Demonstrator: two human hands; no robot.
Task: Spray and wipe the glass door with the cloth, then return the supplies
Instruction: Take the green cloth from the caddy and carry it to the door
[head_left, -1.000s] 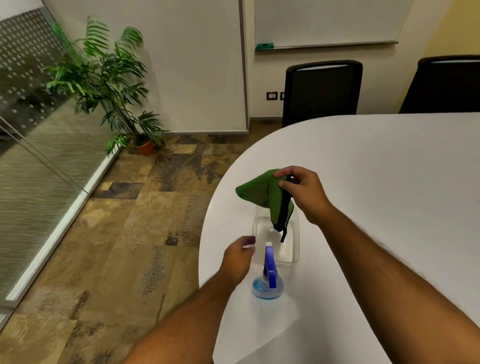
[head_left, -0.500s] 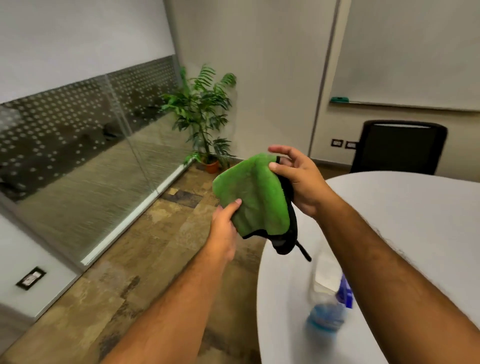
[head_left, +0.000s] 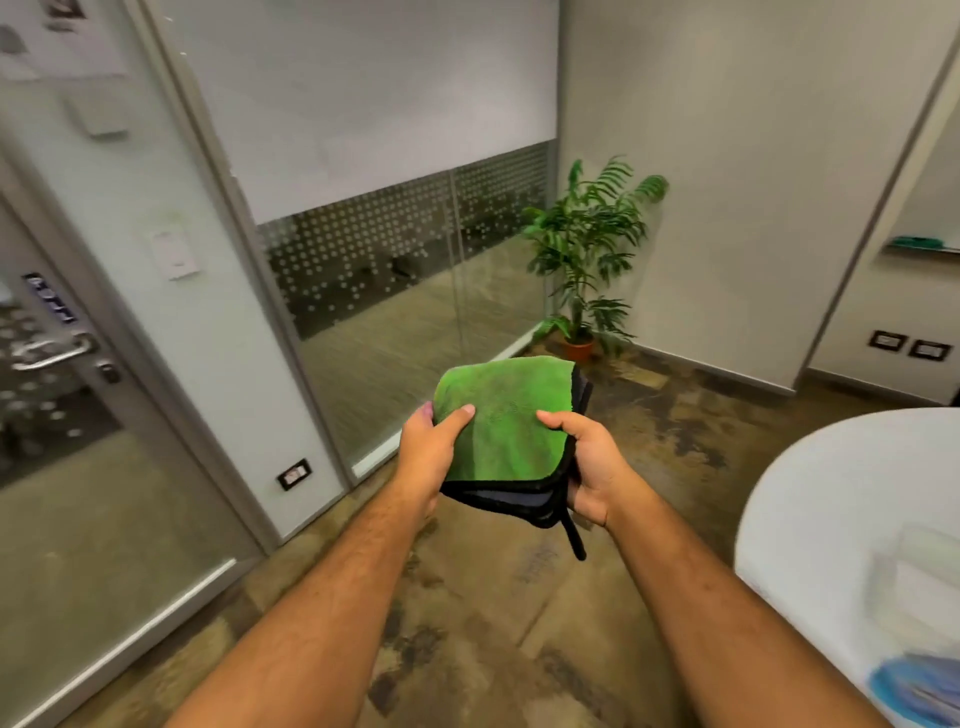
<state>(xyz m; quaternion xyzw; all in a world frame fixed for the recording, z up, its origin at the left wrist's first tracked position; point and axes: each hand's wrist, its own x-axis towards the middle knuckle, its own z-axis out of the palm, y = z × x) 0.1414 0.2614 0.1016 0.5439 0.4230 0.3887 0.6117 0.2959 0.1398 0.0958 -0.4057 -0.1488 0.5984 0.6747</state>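
A folded green cloth (head_left: 498, 423) with a black edge and a dangling black loop sits between both hands, held over the floor. My left hand (head_left: 428, 457) grips its left side, thumb on top. My right hand (head_left: 592, 467) holds the right edge, thumb on the green face. The glass door (head_left: 57, 467) with a metal lever handle stands at the left. The blue spray bottle (head_left: 919, 691) shows blurred at the bottom right on the white table (head_left: 831, 499).
A glass wall (head_left: 395, 291) with a dotted film band runs behind the cloth. A potted plant (head_left: 587, 260) stands in the far corner. A clear plastic container (head_left: 919, 582) lies on the table. Patterned carpet covers the floor.
The view has swung left from the table toward the glass door. My left hand left the spray bottle and took hold of the cloth, which both hands have folded flat.
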